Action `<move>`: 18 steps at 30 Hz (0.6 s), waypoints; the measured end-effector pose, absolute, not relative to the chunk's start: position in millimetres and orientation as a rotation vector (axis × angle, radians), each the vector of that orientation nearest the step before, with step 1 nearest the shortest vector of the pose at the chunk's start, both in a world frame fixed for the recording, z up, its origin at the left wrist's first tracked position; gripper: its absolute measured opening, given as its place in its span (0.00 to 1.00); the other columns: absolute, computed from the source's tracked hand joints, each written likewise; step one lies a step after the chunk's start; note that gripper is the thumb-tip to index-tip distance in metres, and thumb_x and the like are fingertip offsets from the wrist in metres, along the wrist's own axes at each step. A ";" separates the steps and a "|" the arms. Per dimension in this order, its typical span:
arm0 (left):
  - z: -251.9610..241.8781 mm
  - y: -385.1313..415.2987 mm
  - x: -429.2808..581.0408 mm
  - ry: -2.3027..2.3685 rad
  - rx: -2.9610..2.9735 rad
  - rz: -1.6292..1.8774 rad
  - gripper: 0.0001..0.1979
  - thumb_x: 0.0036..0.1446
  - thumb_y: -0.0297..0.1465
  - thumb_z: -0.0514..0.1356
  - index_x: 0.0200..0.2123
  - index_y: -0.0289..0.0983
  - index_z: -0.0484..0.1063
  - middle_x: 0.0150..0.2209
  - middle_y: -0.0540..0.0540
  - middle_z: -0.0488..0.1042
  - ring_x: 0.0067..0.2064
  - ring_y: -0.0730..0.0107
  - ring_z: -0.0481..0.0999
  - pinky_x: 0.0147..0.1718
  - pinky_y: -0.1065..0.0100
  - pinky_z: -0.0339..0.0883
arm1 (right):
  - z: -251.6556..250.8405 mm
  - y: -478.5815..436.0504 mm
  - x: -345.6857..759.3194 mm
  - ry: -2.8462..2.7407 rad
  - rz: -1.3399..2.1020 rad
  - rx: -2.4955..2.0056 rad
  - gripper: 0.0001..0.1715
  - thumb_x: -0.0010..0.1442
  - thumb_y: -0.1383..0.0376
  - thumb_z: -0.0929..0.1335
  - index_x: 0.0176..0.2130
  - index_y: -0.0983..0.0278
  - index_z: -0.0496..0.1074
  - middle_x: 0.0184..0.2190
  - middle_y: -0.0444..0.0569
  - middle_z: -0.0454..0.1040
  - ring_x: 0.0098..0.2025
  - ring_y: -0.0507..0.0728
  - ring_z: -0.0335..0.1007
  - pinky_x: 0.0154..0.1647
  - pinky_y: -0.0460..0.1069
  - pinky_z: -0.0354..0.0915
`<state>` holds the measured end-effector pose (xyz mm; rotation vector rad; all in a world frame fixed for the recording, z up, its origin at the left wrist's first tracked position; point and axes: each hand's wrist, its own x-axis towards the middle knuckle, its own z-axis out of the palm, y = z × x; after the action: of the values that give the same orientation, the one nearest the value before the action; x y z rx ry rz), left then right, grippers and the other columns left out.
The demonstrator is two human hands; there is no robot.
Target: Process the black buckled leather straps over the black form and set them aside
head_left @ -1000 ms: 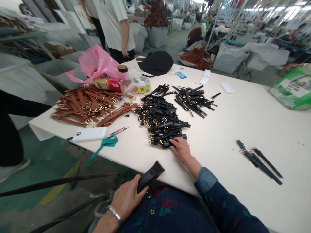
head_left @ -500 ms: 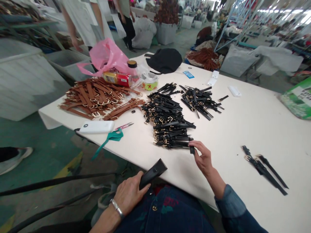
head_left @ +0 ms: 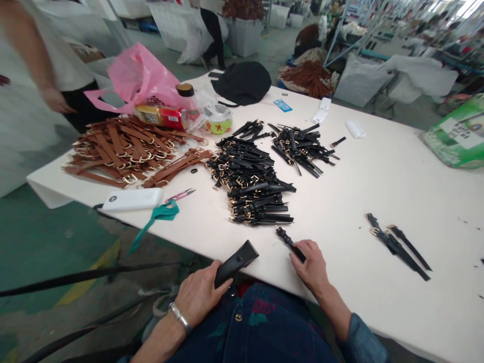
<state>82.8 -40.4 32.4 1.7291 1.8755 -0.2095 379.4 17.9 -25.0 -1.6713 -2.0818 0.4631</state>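
My left hand (head_left: 202,292) is closed round a wide black leather strap (head_left: 236,261) at the table's near edge; the strap's flat end points up and right. In my right hand (head_left: 312,264) is a short black buckle strap (head_left: 286,240), pinched at its lower end, its buckle end toward the pile. Just beyond lies a stacked pile of black buckle straps (head_left: 257,194) with gold buckles. A looser heap of black straps (head_left: 300,148) is behind it. To the right, a few separate black straps (head_left: 399,247) lie on the table.
Brown buckled straps (head_left: 117,146) are heaped at the left, near a pink bag (head_left: 139,75) and a jar (head_left: 185,96). Pink thread snips (head_left: 179,195), a teal cloth strip (head_left: 159,217) and a white power bank (head_left: 132,199) lie nearer. A person (head_left: 49,65) stands at far left.
My right hand has drawn a short black buckle strap away from the pile, toward me. My left hand keeps its hold on the wide strap. The view has shifted slightly.
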 end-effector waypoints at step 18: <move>48.9 -35.7 86.3 1.905 1.746 -0.335 0.19 0.54 0.46 0.46 0.41 0.40 0.62 0.34 0.44 0.74 0.35 0.62 0.74 0.32 0.66 0.62 | -44.9 20.9 309.1 -2.186 0.795 -1.139 0.14 0.54 0.66 0.66 0.42 0.60 0.69 0.34 0.50 0.66 0.39 0.59 0.61 0.38 0.54 0.62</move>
<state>86.3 -35.7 48.9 1.7458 1.9049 -0.3350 309.1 20.9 -44.9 -1.1385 -2.1865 0.7950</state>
